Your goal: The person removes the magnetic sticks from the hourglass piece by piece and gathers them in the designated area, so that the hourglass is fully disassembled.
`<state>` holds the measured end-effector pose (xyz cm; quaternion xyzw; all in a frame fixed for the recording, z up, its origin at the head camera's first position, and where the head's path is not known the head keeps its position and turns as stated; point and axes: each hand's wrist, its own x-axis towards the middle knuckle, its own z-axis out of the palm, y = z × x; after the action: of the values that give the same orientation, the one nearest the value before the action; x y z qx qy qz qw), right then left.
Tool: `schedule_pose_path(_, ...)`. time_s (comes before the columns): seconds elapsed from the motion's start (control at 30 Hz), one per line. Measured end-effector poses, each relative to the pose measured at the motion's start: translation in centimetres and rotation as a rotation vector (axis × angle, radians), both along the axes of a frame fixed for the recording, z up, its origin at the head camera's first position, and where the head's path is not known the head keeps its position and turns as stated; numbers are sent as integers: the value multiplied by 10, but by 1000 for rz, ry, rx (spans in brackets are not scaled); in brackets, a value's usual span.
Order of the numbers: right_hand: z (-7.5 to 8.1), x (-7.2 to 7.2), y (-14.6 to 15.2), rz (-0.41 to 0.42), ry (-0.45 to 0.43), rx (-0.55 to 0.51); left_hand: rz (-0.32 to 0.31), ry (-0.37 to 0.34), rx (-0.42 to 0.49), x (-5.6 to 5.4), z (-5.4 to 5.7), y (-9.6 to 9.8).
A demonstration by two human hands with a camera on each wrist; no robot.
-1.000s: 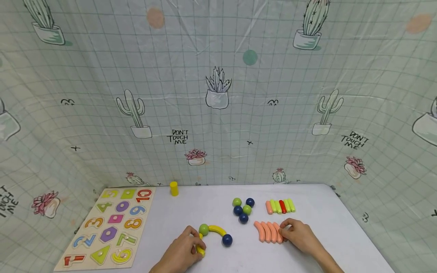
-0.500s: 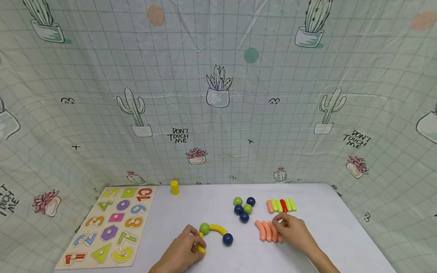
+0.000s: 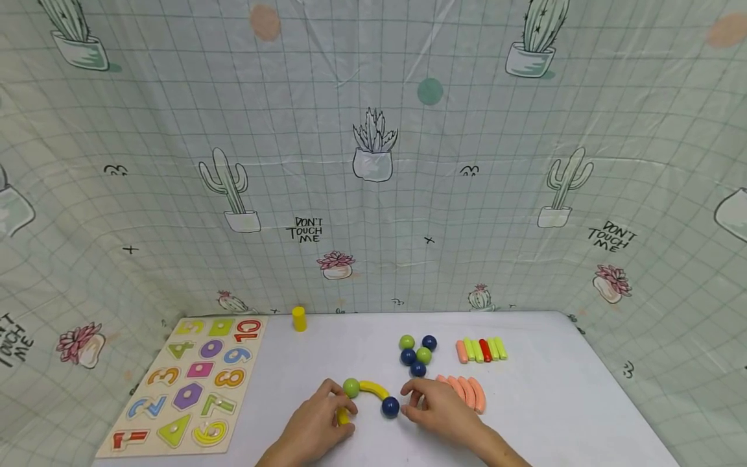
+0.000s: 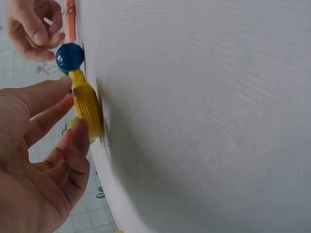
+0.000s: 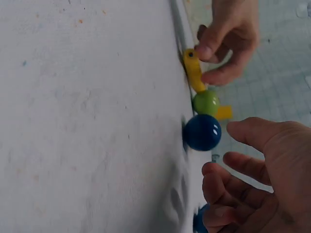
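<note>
My left hand [image 3: 315, 418] pinches a small yellow toy banana [image 4: 87, 109] on the white table, thumb at one end and fingers toward the other. At its far end sits a green ball [image 3: 351, 388], and a second toy banana [image 3: 374, 390] arcs from there to a dark blue ball [image 3: 390, 407]. Just right of that ball hovers my right hand [image 3: 440, 410], fingers loosely bent and holding nothing. In the right wrist view its thumb is beside the blue ball [image 5: 202, 132], with a small gap. Curved pink pieces like toy sausages [image 3: 475, 394] lie in a row, partly hidden behind this hand.
Several green and blue balls [image 3: 408, 356] cluster behind the right hand. Farther right lies a row of short green, red and pink sticks [image 3: 486, 351]. A number-and-shape puzzle board [image 3: 233, 408] fills the left side; a yellow cylinder [image 3: 299, 319] stands at the back.
My right hand has left the row of pink pieces and moved left to beside the blue ball. The left hand keeps its pinch on the toy banana with little movement.
</note>
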<state>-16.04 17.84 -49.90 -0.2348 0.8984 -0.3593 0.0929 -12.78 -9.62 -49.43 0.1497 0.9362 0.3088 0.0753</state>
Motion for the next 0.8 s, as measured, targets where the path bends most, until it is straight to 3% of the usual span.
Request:
schedule_pose_path(0.2,-6,2,-20,-21,-29,84,33,66,-17,-8,2,3)
schedule_pose_path(0.4,-9,1,-29,-49,-30,166,36,82,-40,-15,3,2)
schedule_pose_path(0.6,-9,-1,-29,-35,-20,172,23,142,-156,-21,3,6)
schedule_pose_path(0.8,-8,-1,-27,-3,2,158,-23,93,-134,-24,2,10)
